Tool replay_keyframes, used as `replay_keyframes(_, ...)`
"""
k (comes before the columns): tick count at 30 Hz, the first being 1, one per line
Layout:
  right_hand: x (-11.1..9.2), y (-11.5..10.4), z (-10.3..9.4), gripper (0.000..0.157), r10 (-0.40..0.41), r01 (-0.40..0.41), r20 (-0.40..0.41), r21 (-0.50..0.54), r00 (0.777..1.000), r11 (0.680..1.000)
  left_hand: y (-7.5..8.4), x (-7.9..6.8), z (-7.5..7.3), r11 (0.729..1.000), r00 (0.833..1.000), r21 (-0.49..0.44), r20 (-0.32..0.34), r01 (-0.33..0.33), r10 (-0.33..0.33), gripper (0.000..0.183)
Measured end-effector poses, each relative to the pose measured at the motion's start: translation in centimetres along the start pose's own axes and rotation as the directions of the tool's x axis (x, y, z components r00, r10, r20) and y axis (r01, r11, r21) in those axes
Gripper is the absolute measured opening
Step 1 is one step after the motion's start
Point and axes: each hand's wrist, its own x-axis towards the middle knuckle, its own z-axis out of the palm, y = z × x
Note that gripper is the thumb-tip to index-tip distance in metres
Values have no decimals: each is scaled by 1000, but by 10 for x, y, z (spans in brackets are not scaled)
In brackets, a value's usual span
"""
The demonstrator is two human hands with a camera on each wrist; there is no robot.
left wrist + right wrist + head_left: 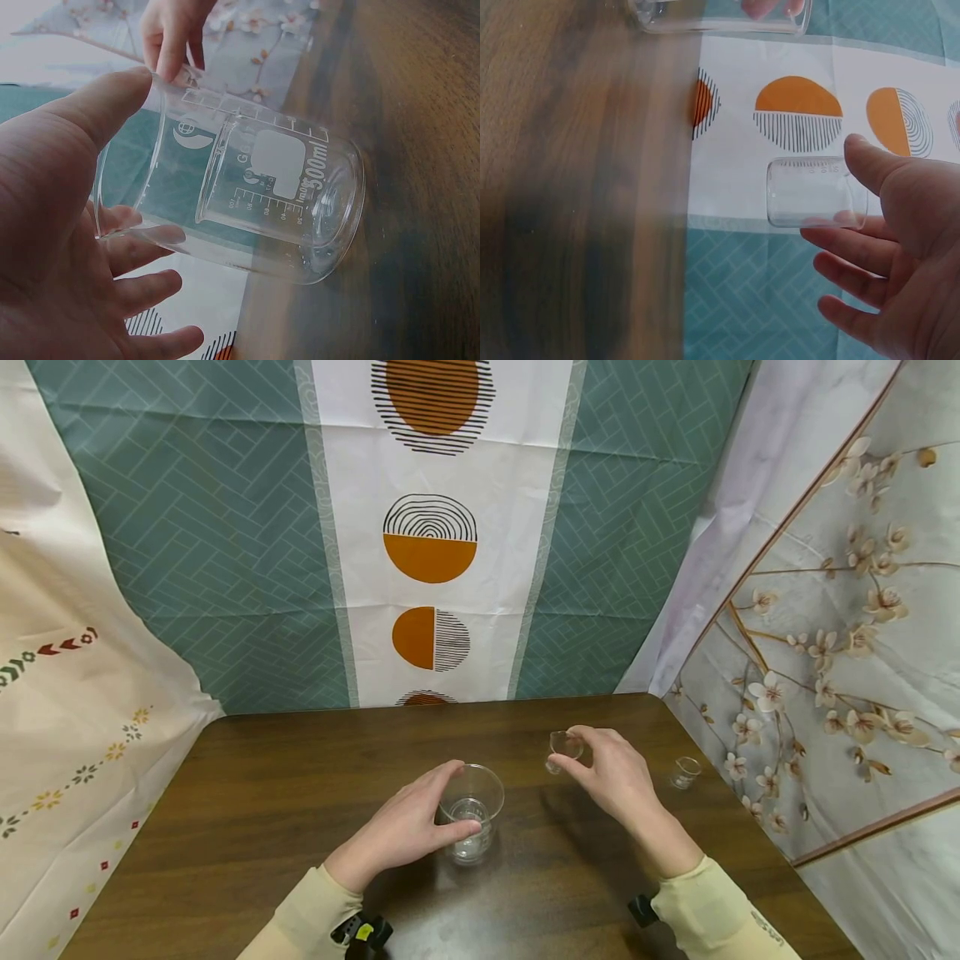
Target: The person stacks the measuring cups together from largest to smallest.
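My left hand [401, 827] holds a large clear glass beaker [491, 789] near its rim, thumb on one side and fingers on the other. White print on it reads 500ml in the left wrist view. Inside stands a smaller graduated beaker [255, 214]. To the right, my right hand [615, 777] pinches a small glass beaker [806, 193] by its rim between thumb and fingers; it hangs upright above the table, and its other fingers are spread below in the right wrist view.
A still smaller beaker [685, 773] stands on the brown wooden table [300, 760] near its right edge, beyond my right forearm. Patterned green and white cloth [225, 527] hangs behind the table. A floral cloth [825, 693] borders the right side, a cream one [67, 735] the left.
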Motion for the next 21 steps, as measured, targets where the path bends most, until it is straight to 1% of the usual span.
replay_keyframes(8,-3,-8,-2,51,-15,15,2,12,1000,1000,0,-1,0,1000,1000,-1,1,2,-2,99)
replay_keyframes(21,-5,-17,-4,50,-47,47,0,19,999,999,0,-1,0,1000,1000,0,-6,-8,8,99)
